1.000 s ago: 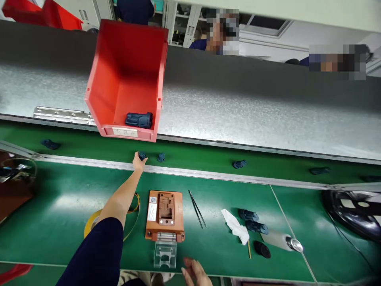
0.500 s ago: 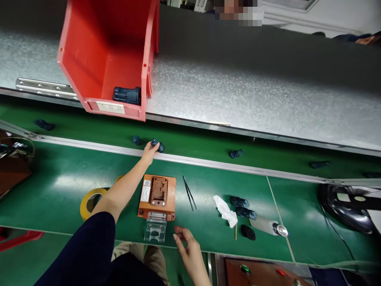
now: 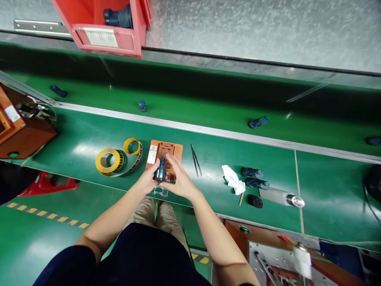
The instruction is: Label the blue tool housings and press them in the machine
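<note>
Both hands meet over the orange-brown fixture block (image 3: 171, 149) at the near edge of the green bench. My left hand (image 3: 147, 180) and my right hand (image 3: 178, 180) together grip one small dark blue plastic part (image 3: 160, 171), held upright just above the fixture. A clear plastic piece (image 3: 160, 191) pokes out below the hands at the fixture's front. More dark blue parts lie on the conveyor belt behind: one (image 3: 142, 105) straight ahead, another (image 3: 258, 122) to the right, a third (image 3: 58, 91) to the left.
Yellow tape rolls (image 3: 108, 161) lie left of the fixture, tweezers (image 3: 195, 159) right of it. Further right sit a white cloth (image 3: 233, 179), two dark parts (image 3: 253, 178), a black cap (image 3: 255, 201) and a metal cylinder (image 3: 281, 197). A red bin (image 3: 101, 35) holding a dark part hangs above the belt.
My left hand picked a dark blue part off the conveyor and drew it back to the fixture. My right hand rose from the bench edge to join it. The view tilted downward.
</note>
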`<state>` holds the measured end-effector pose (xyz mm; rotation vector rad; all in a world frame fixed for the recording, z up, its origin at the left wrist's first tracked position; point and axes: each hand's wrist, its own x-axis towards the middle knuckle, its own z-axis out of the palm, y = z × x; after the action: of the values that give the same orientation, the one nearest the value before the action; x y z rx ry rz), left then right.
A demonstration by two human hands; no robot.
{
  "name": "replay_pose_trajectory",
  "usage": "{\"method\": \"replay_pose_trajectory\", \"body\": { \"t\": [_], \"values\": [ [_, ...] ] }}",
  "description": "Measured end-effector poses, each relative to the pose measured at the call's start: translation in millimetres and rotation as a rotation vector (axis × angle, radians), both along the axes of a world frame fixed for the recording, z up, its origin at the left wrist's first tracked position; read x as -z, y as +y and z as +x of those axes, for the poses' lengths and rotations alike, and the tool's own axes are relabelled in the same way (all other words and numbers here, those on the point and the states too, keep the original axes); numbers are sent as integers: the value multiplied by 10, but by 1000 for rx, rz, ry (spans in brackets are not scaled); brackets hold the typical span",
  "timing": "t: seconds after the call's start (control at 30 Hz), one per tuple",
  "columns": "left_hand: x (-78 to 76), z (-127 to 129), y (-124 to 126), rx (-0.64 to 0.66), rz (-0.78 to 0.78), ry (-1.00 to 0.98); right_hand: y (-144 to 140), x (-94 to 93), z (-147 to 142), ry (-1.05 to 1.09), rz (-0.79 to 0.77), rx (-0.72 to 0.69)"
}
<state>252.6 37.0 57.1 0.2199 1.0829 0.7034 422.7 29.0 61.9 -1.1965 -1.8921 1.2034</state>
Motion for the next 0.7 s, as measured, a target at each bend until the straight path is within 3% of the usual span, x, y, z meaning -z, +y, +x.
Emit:
{"method": "replay_pose_trajectory", "body": {
  "t": [0.1,0.17,0.3,0.4,0.57,0.7],
  "values": [
    [79,1,-248,-14,-16,99,-40,96,-63,-16,-22,-163],
    [119,-52,-373,4,37,181,-33,211,-68,-2,-17,-184],
    [231,-240,-652,-3,381,739,265,490,-21,-22,56,-16],
    [433,-350,-923,28,485,1044,601,679,7,-115,75,61],
    [763,-421,-1251,197,416,662,820,876,31,-151,132,-11],
    [636,-526,-1192,184,382,533,776,962,116,-201,166,-62]
  ]
}}
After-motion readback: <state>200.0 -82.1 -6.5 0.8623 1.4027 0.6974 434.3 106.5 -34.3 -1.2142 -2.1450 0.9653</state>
